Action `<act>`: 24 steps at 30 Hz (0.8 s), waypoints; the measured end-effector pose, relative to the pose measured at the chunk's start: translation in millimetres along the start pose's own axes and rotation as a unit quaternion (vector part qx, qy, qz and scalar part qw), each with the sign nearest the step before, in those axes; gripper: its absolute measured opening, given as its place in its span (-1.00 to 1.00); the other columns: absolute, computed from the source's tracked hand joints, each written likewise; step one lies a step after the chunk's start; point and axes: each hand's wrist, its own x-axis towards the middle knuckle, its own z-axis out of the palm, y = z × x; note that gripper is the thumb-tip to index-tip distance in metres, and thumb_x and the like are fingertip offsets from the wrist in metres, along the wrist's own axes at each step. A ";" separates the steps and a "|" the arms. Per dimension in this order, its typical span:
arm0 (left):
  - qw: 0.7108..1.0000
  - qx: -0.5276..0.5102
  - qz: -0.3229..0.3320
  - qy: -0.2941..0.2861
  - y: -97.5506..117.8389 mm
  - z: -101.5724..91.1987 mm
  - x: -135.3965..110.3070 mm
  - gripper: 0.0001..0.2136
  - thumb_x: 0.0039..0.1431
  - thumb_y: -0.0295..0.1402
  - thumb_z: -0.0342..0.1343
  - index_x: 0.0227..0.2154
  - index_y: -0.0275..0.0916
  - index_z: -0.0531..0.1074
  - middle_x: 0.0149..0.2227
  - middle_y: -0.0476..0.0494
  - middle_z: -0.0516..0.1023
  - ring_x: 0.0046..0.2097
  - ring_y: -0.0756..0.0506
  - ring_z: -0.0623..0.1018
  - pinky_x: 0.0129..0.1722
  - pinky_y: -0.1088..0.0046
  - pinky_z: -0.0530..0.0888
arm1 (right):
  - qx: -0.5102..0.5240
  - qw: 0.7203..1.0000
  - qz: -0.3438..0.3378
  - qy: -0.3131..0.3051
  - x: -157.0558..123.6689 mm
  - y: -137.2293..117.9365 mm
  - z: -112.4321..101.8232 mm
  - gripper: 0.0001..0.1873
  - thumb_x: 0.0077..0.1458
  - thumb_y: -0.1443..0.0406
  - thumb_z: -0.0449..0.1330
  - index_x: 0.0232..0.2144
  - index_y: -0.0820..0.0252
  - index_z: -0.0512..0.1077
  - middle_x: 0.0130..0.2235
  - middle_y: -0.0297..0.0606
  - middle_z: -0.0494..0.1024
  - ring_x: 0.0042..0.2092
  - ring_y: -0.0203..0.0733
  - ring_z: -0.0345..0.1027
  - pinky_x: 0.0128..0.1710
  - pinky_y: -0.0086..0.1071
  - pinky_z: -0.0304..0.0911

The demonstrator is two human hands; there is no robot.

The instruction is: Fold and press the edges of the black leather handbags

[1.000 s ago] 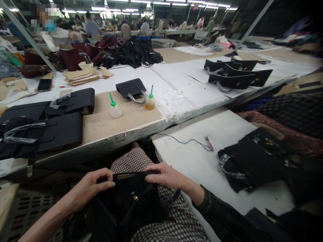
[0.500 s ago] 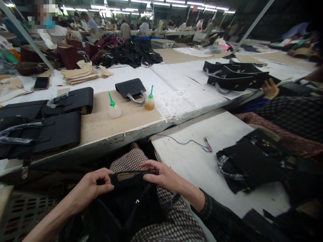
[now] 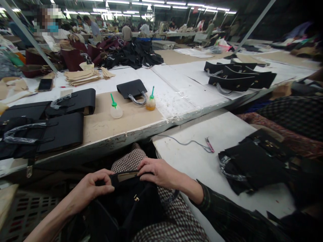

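A black handbag rests on my checkered lap, its top edge toward the table. My left hand pinches the left corner of that edge between thumb and fingers. On the right part of the same edge, my right hand grips with the thumb on the near side and the fingers over the far side. Between my hands a tan strip shows along the edge. A small gold zipper pull lies on the bag's dark inside. The lower part of the bag is too dark to make out.
Black bag parts with plastic-wrapped handles lie at left on the long table. Two glue bottles with green nozzles stand nearby. On the white side table are pink-handled snips and black bags. A plastic crate sits lower left.
My right hand has slid left along the bag's edge, its fingers now more curled. The left hand keeps its pinch. At right, another person's hand has left the black bag pieces.
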 end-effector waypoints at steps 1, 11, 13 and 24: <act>1.000 -0.002 0.000 0.002 0.1 0.3 -0.4 -0.78 0.05 -0.22 0.24 -0.55 -0.23 0.43 0.04 -0.16 0.49 0.07 -0.30 0.43 0.11 0.19 0.17 | -0.009 1.000 0.002 0.001 0.7 -1.4 1.3 -0.81 0.21 0.20 0.19 -0.21 0.09 0.57 -0.07 -0.30 0.53 -0.05 -0.23 0.42 0.00 -0.42 0.25; 0.997 -0.014 -0.003 0.075 0.7 15.3 5.6 -0.73 0.12 -0.16 0.17 -0.54 -0.22 0.36 -0.09 -0.11 0.56 -0.10 -0.21 0.48 -0.10 0.35 0.29 | -0.161 0.986 0.019 -0.027 0.7 -13.5 2.0 -0.69 0.25 0.14 0.13 -0.38 0.22 0.53 -0.17 -0.22 0.57 -0.15 -0.17 0.41 -0.19 -0.37 0.24; 0.996 -0.010 0.003 0.083 -2.6 15.2 6.6 -0.74 0.12 -0.17 0.16 -0.54 -0.22 0.36 -0.08 -0.10 0.56 -0.09 -0.20 0.49 -0.08 0.35 0.28 | -0.148 0.988 0.026 -0.026 -2.2 -10.7 5.3 -0.66 0.26 0.13 0.11 -0.40 0.22 0.54 -0.17 -0.23 0.57 -0.16 -0.17 0.42 -0.21 -0.37 0.24; 0.990 0.007 0.003 0.144 -8.8 21.0 8.4 -0.70 0.12 -0.17 0.17 -0.59 -0.21 0.31 -0.17 -0.12 0.59 -0.09 -0.20 0.52 -0.05 0.34 0.31 | 0.277 0.917 0.194 0.213 -10.4 5.8 46.4 -0.87 0.01 0.23 0.34 -0.38 0.15 0.64 -0.25 -0.25 0.66 -0.15 -0.11 0.51 -0.07 -0.29 0.34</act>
